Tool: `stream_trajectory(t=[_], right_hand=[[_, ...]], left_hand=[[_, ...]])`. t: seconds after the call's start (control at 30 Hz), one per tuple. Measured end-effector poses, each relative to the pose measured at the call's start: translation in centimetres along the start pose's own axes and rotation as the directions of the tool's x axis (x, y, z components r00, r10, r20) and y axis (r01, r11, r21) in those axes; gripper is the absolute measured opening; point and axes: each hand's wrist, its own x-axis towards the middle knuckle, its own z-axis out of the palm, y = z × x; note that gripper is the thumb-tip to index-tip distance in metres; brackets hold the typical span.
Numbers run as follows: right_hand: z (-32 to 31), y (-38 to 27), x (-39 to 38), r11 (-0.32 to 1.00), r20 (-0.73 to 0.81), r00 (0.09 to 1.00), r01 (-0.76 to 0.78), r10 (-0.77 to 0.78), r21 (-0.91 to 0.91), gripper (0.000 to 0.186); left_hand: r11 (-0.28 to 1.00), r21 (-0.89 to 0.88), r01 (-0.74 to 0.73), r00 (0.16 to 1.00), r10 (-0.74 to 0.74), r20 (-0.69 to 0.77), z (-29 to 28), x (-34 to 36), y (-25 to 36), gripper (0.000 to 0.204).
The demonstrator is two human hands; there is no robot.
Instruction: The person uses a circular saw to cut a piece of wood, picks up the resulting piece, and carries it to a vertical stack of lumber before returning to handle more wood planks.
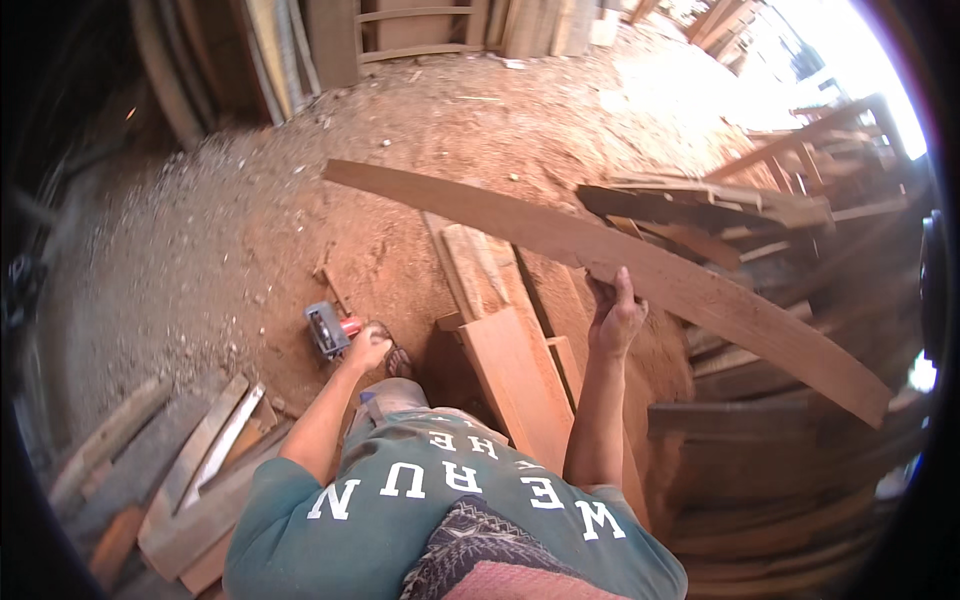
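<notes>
My right hand (618, 318) is closed on the lower edge of a long brown wooden plank (480, 215), with the thumb pointing up against its face. The plank is raised and tilted, running from the upper left down to the lower right. At my left side, my left hand (368, 350) is wrapped round a hand-held power tool (326, 331) with a red body and a grey, plate-like end; its exact kind is hard to make out. Below the plank, between my two arms, a wide light-brown board (515, 375) lies on top of other timber.
Stacked planks and offcuts (770, 210) fill the right side. More wood pieces (190, 470) lie at the lower left. Tall boards and a wooden frame (415, 30) lean at the back. Sawdust and chips cover the earthen floor (240, 220). A foot in a sandal (398, 362) stands near the power tool.
</notes>
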Motion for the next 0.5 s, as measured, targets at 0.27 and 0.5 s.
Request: stream_trajectory(t=[0.27,0.5], right_hand=[[17.0,10.0,6.1,0.972,0.346,0.938,0.073,0.009,-0.222,0.013],[20.4,27.0,9.2,0.846,0.427,0.901,0.167,0.078,-0.506,0.015]], left_hand=[[0.612,-0.501,0.612,0.606,-0.77,-0.2,-5.1,-13.5,-25.3,0.018],[0.269,-0.889,0.372,0.75,-0.652,0.116,-4.2,-18.4,-34.1,0.02]])
